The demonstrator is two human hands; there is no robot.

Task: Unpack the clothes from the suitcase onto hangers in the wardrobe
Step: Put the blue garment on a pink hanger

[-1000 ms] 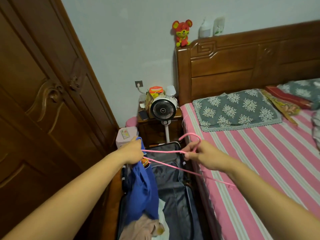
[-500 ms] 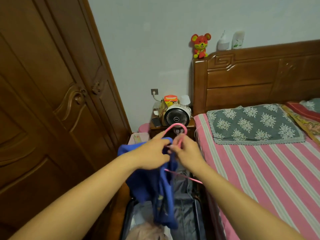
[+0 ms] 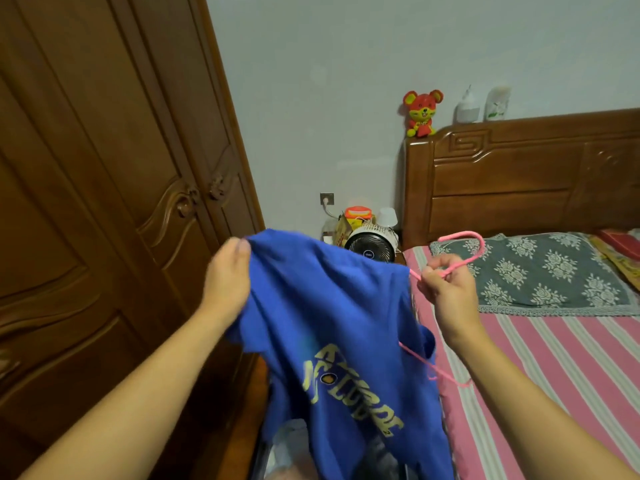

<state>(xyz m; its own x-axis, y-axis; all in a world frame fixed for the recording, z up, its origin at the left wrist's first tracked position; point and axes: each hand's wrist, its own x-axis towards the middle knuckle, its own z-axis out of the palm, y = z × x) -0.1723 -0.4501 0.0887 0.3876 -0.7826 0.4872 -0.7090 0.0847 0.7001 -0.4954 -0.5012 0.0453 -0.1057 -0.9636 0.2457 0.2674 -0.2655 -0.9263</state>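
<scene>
We hold a bright blue cotton T-shirt with a yellow printed logo [image 3: 332,327] spread between our two hands, above the open suitcase [image 3: 291,452], of which only a sliver with pale contents shows at the bottom edge. Our left hand [image 3: 227,282] grips the shirt's upper left corner, its fingers [image 3: 239,249] clenched around a bunched fold of the cloth. Our right hand [image 3: 448,289] pinches the neck of a thin pink wire hanger [image 3: 464,251], the fingers curled round it just below the hook, which arcs up and to the right over the pillow. One arm of the hanger disappears under the shirt's right shoulder, and its lower bar comes out again from the sleeve opening near our right forearm, slanting down over the edge of the bed. The shirt hangs tilted, its logo running diagonally.

To the left stands the dark carved wooden wardrobe [image 3: 104,202], its doors closed. On the right is the bed with a pink-and-white striped sheet [image 3: 554,375] and a grey floral pillow [image 3: 540,271] against a brown wooden headboard [image 3: 519,174]. On the headboard sit a red and yellow plush mouse [image 3: 420,112] and two pale bottles [image 3: 481,103]. A small white round fan [image 3: 370,245] shows just behind the shirt's top edge.
</scene>
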